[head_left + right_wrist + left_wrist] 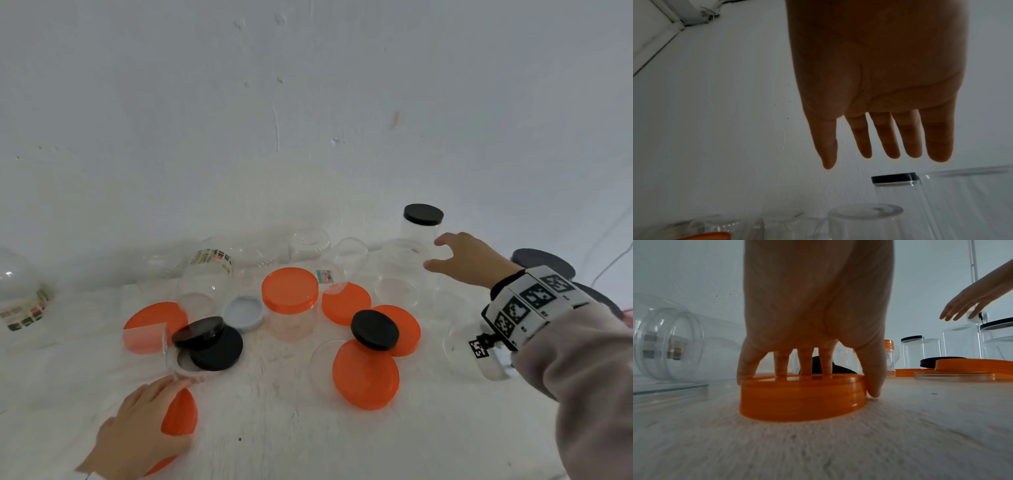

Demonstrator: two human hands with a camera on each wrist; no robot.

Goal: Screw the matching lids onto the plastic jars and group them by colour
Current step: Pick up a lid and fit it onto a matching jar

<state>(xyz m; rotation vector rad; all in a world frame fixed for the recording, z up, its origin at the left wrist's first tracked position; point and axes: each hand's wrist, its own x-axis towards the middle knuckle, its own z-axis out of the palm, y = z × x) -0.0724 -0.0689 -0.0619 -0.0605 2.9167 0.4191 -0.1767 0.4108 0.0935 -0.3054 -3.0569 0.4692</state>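
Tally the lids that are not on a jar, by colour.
Orange lids: 5
Black lids: 3
Grey lid: 1
Total: 9; a dark shape at far right is unclear.

You won't find a word or number here that can be read. The clear jar lying just left of the orange-lidded jar carries a strip label of coloured blocks, too blurred to read. To the right of that same orange-lidded jar, a small price sticker with a barcode sits on another clear jar, its print illegible. The band on your right wrist shows black-and-white square marker codes, no letters.
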